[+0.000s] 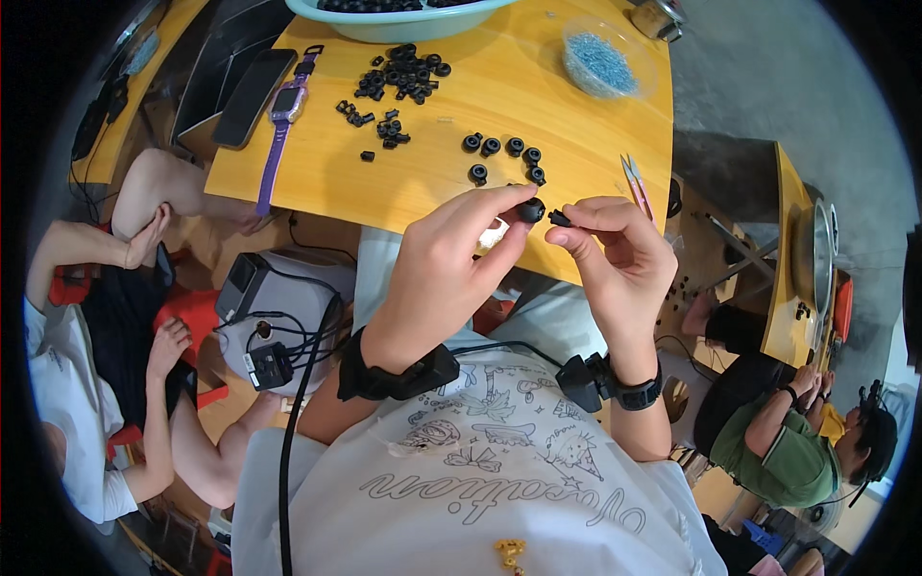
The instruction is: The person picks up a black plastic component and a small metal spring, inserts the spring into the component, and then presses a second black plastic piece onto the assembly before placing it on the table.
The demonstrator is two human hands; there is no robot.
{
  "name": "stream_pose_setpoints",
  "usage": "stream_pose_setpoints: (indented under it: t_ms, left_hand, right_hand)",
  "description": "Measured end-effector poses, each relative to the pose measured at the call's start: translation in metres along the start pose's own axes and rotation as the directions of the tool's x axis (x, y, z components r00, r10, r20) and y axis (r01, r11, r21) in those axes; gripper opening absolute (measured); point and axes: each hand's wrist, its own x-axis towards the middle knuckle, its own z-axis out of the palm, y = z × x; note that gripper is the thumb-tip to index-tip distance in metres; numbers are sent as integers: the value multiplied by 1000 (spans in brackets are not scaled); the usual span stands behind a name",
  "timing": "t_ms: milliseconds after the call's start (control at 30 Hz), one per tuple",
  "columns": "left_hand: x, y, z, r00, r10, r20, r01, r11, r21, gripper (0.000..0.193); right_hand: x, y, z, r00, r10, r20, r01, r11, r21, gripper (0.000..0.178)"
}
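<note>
Over the table's near edge, my left hand pinches a round black cord-lock body between thumb and fingertips. Facing it, my right hand grips a small black plunger piece; a narrow gap separates the two parts. Just beyond my fingertips lie several round black cord-lock bodies in a loose arc. Farther off, to the left, is a heap of black pieces, with smaller black pieces scattered nearer to me.
A clear bowl of tiny blue pieces and a metal cup stand far right. Thread snips lie right. A light-blue basin, phone and purple watch sit far and left. People sit on both sides.
</note>
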Motion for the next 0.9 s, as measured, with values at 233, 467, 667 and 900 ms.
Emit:
stream_pose_setpoints:
  t_ms: [233,467,667,900]
  left_hand:
    - [0,2,2,1000,-15,20,15,1000,-12,24]
    - [0,3,6,999,33,28,-33,999,20,24]
    - [-1,7,5,997,-2,75,5,999,-33,27]
    - [-5,3,13,972,-188,140,225,915,-333,33]
  right_hand:
    - [-3,2,-3,995,29,95,-24,998,-59,17]
    - [-4,8,-2,997,-76,-9,74,988,-137,16]
    - [-6,6,-5,991,-137,4,135,966,-221,17]
    - [-11,8,-6,979,-203,-15,191,940,-283,17]
